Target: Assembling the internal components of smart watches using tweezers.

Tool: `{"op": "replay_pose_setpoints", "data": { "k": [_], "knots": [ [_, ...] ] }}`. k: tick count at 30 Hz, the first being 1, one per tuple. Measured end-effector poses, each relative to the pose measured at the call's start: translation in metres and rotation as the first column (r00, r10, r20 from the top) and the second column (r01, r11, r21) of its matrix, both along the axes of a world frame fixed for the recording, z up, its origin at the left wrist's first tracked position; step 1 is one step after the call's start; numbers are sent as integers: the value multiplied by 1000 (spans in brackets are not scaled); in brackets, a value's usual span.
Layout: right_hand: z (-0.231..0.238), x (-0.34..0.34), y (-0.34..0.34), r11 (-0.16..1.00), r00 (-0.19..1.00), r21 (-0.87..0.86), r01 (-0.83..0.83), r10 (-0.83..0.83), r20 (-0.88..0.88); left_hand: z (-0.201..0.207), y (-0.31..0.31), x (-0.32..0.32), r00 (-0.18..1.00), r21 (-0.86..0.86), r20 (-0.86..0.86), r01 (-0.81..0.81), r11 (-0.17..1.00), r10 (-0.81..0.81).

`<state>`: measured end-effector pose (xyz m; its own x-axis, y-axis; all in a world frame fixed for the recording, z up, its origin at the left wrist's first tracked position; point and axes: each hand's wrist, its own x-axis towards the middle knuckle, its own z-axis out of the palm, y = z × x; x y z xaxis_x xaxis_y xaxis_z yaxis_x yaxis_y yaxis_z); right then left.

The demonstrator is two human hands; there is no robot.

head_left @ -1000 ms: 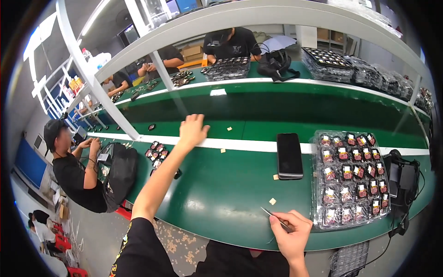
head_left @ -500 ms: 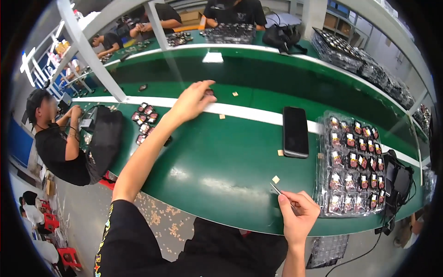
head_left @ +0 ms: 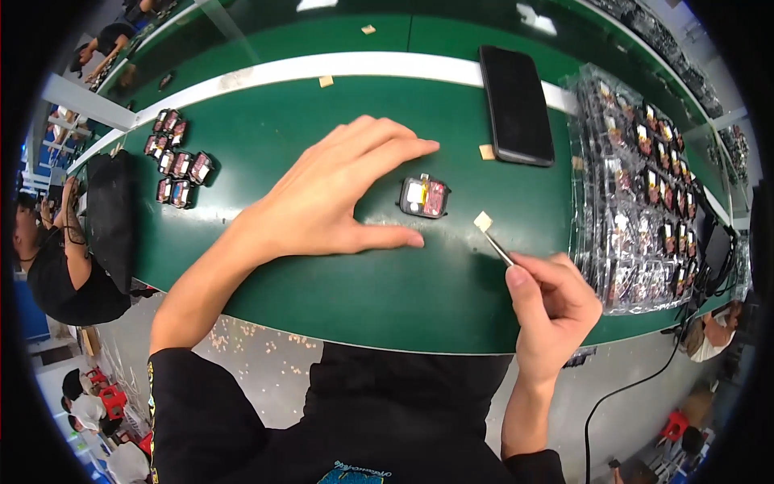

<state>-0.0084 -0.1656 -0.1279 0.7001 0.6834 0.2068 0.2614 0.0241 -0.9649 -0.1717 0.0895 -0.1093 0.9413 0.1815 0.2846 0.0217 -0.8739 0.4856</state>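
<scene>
A small black square electronic housing [head_left: 424, 196], like a watch body with a red and white inside, lies on the green tabletop [head_left: 347, 294]. My left hand [head_left: 343, 189] is open around its left side, thumb and fingers spread and apart from it. In my right hand [head_left: 556, 306] is a pair of metal tweezers [head_left: 499, 249], pointing up and left. The tips meet a small beige square pad [head_left: 483, 221] just right of the housing; whether they grip it I cannot tell.
Several similar housings [head_left: 179, 165] lie grouped at the left. A black phone [head_left: 518, 105] rests toward the back, a beige pad [head_left: 486, 152] beside it. Stacked clear plastic trays [head_left: 592, 274] hold more housings at the right. A white rail [head_left: 387, 64] borders the far side. A seated person [head_left: 72, 266] works at left.
My left hand has come back from the far rail toward me, and a housing now lies before it. The tweezers' tips have reached the beige pad. The view has tilted down.
</scene>
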Motion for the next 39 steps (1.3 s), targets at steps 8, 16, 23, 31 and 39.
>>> {"op": "replay_pose_setpoints", "data": {
  "k": [8,16,23,31,39],
  "knots": [
    [6,2,1,997,996,-27,-76,77,50,-8,-3,3,998,21,33,46,999,-47],
    [11,15,11,975,979,-88,-203,203,-8,-3,-23,1,987,-221,-31,147,964,-158],
    [4,10,19,972,950,-143,-185,214,226,-7,-23,1,989,-237,-48,128,963,-143],
    [3,9,23,967,942,-187,-171,216,256,-7,-20,6,989,-197,-27,138,971,-146],
    [4,7,18,981,871,-158,-112,173,459,-7,-26,9,996,-199,-33,80,977,-88]
  ]
}}
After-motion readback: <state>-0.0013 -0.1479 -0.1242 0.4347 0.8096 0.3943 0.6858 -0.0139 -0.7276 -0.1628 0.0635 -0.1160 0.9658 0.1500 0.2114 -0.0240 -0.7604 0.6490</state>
